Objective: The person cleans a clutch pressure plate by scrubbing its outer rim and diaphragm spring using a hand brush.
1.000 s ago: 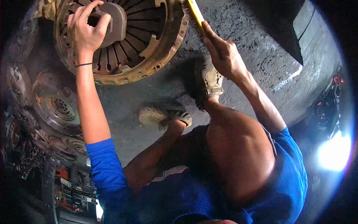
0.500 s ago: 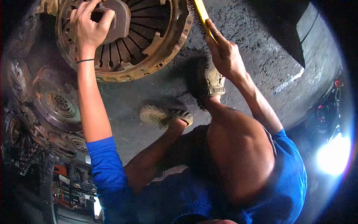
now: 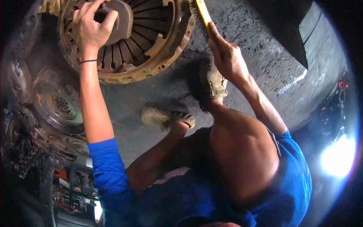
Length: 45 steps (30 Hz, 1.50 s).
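A large round metal clutch cover (image 3: pixel 145 72) with a rusty rim and radial slots lies at the top left. On its hub is a grey metal block (image 3: pixel 123 22) with a round hole. My left hand (image 3: pixel 92 30) grips this block, thumb and fingers curved around the hole; some fingertips are cut off by the top edge. My right hand (image 3: pixel 228 56) is closed on the handle of a yellow wire brush (image 3: pixel 203 15). The bristles face the clutch cover's right rim, and whether they touch it I cannot tell.
Rusty discs (image 3: pixel 60 106) and other metal parts line the left side. My sandalled feet (image 3: pixel 214 79) stand on the dark rough floor (image 3: pixel 257 45) below the clutch cover. A bright lamp (image 3: pixel 339 156) glows at the right. Red and grey items (image 3: pixel 62 185) are at the lower left.
The clutch cover and my left hand have shifted slightly right in view. The yellow brush and my right hand have moved a little, with the bristles now more visible than a second ago.
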### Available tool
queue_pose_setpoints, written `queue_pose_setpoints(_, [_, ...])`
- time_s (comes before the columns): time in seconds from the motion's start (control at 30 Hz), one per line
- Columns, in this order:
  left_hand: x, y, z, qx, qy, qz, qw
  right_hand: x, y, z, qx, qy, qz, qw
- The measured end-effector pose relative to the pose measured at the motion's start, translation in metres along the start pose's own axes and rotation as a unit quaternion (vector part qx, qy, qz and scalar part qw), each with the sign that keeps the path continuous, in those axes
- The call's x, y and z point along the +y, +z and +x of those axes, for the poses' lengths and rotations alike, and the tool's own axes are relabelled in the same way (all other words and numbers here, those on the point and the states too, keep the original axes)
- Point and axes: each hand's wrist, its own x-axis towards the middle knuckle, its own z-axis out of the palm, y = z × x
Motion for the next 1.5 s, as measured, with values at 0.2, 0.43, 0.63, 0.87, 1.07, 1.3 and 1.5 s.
queue_pose_setpoints(0.2, [0.003, 0.0, 0.001, 0.002, -0.009, 0.003, 1.0, 0.014, 0.004, 0.0, 0.017, -0.063, -0.022, 0.998])
queue_pose_setpoints(0.43, [-0.006, 0.002, -0.001, -0.001, 0.01, -0.012, 1.0, -0.003, -0.007, 0.007, -0.033, 0.016, -0.035, 0.999])
queue_pose_setpoints(0.63, [0.006, -0.004, 0.002, -0.02, -0.029, -0.003, 0.999, -0.003, -0.01, 0.012, -0.027, -0.02, -0.022, 0.999])
queue_pose_setpoints(0.87, [0.007, -0.003, 0.003, -0.008, -0.016, -0.003, 1.0, 0.002, -0.005, 0.019, -0.006, -0.049, -0.025, 0.998])
queue_pose_setpoints(1.07, [0.003, -0.001, 0.001, -0.004, -0.014, 0.003, 1.0, 0.006, -0.004, 0.007, -0.017, -0.05, -0.014, 0.999])
queue_pose_setpoints(1.3, [-0.002, 0.003, 0.0, 0.013, -0.02, -0.002, 1.0, 0.014, 0.001, 0.004, -0.016, -0.057, -0.001, 0.998])
queue_pose_setpoints(1.5, [-0.002, 0.001, -0.002, -0.01, -0.018, 0.006, 1.0, 0.007, -0.004, 0.005, -0.032, -0.036, 0.0, 0.999])
